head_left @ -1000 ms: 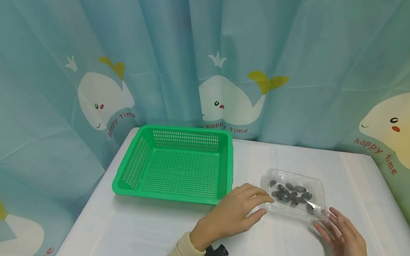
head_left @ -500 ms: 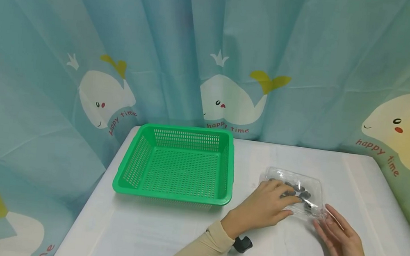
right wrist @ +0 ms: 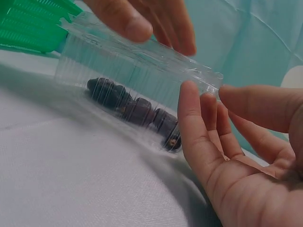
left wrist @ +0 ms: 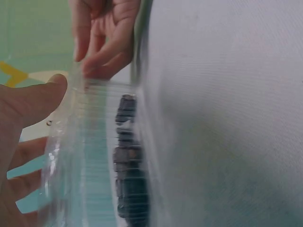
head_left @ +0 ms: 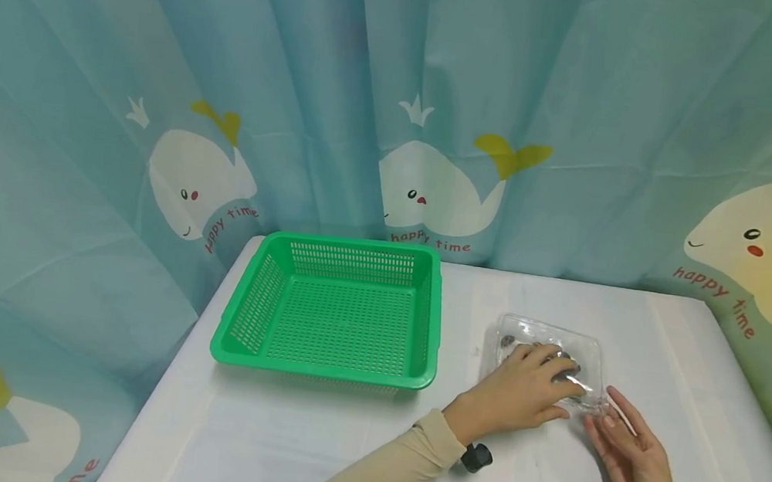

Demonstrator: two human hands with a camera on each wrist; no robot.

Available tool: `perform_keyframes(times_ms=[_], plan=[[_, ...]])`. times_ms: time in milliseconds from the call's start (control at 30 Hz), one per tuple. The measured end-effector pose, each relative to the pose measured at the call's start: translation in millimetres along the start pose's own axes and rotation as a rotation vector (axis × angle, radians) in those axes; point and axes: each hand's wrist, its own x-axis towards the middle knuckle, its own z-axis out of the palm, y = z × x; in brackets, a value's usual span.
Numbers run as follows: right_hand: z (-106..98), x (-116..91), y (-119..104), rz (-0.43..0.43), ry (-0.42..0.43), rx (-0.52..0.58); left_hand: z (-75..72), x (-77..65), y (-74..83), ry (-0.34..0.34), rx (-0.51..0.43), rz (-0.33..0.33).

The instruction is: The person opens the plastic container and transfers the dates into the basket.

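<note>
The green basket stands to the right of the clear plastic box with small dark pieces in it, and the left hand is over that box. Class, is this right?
Not quite: the side is wrong. The head view shows the green basket to the left of the clear plastic box. The small dark pieces are in the box, and the left hand is over it.

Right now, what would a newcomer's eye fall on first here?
Probably the bright green basket on the left of the white table, in front of the whale-print curtain. Next, perhaps, the clear container of small dark items to its right, with the left hand over it and the right hand at its near right corner.
</note>
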Motion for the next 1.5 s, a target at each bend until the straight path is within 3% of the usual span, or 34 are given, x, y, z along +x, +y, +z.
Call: perform_keyframes(times_ms=[167, 433, 800, 1167, 1500], plan=[[2, -1, 3, -0.004, 0.046, -0.024, 6.5, 1.9, 1.7, -0.033, 0.007, 0.001], [5, 1, 5, 0.019, 0.184, -0.089, 8.4, 6.6, 2.9, -0.019, 0.076, 0.015], [5, 0, 6, 0.028, 0.149, 0.049, -0.1, 13.1, -0.6, 0.005, 0.168, 0.079], [7, -1, 6, 0.039, 0.229, 0.03, -4.4, 19.2, -6.4, -0.077, 0.116, 0.125], [7, 0, 5, 0.051, 0.256, -0.003, -7.5, 23.7, -8.6, -0.095, 0.096, 0.137]])
